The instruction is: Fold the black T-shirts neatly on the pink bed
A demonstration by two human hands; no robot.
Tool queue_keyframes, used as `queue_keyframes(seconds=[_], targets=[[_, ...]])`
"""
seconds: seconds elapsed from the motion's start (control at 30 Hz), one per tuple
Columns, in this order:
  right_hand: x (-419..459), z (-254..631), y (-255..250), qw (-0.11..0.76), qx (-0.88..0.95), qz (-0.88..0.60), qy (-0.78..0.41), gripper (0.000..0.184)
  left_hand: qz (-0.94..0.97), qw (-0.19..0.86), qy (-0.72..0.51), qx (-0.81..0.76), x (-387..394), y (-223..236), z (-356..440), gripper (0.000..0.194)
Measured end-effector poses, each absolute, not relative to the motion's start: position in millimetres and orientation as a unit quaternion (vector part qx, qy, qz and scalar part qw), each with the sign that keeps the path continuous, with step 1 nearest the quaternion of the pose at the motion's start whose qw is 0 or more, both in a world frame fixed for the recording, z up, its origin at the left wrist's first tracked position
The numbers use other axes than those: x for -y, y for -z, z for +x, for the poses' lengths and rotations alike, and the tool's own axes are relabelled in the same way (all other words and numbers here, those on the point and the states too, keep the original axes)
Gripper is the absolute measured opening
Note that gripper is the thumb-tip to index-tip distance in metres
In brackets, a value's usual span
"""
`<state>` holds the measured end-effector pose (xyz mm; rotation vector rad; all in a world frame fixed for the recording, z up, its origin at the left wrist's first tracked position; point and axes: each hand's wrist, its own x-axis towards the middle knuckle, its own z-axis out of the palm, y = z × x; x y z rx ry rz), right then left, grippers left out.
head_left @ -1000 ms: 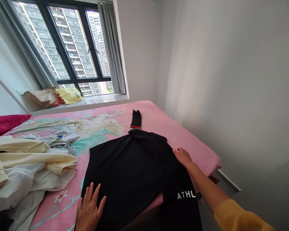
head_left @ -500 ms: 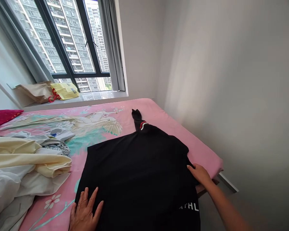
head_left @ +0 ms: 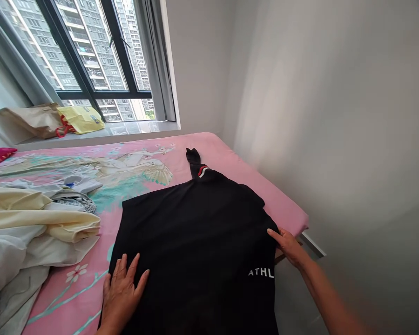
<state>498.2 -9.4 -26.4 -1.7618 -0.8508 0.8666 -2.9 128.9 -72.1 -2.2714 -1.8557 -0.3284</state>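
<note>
Under L hand (head_left: 123,289), laid flat w/ fingers spread & nothing gripped, blk garment (head_left: 192,237) is spread on bed (head_left: 282,202) nr its R corner. Bed seen by ATHL lettering (head_left: 261,272) 1 sec ago has been covered; garment edge is pinched in R hand (head_left: 289,245), fingers nearly closed; far-end red-white trim (head_left: 202,171) is now slanted.

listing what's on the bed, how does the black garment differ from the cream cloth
The black garment lies spread fairly flat, while the cream cloth is bunched in folds. The black garment shows white lettering; the cream cloth looks plain. The left hand and right hand touch the black garment, not the cream cloth. Both are on the bed.
</note>
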Motion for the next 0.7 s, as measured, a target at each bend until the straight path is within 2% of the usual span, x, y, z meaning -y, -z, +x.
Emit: queue_keyframes(seconds=[0.3,0.4,0.47,0.53,0.6,0.7], targets=[[39.7,495.2,66.6,0.392,0.279,-0.823,-0.303,0.042,-0.761,0.076,0.114,0.634,-120.3,62.7,-1.6,0.059],[39.8,498.1,56.4,0.354,0.295,-0.865,-0.201,0.037,-0.76,0.057,0.102,0.639,-113.6,57.9,-2.6,0.06],[29.3,485.9,43.1,0.356,0.365,-0.854,-0.102,0.039,-0.753,0.044,0.09,0.651,-109.1,51.3,0.1,0.063],[9.9,460.2,27.2,0.364,0.477,-0.798,-0.056,0.038,-0.753,0.037,0.086,0.652,-107.8,39.9,8.8,0.068],[-16.4,428.4,13.2,0.349,0.581,-0.731,-0.075,0.037,-0.783,0.022,0.095,0.614,-113.0,25.1,22.0,0.066],[-57.6,395.5,9.7,0.28,0.668,-0.682,-0.101,0.042,-0.841,-0.028,0.104,0.531,-137.0,7.2,35.7,0.056]])
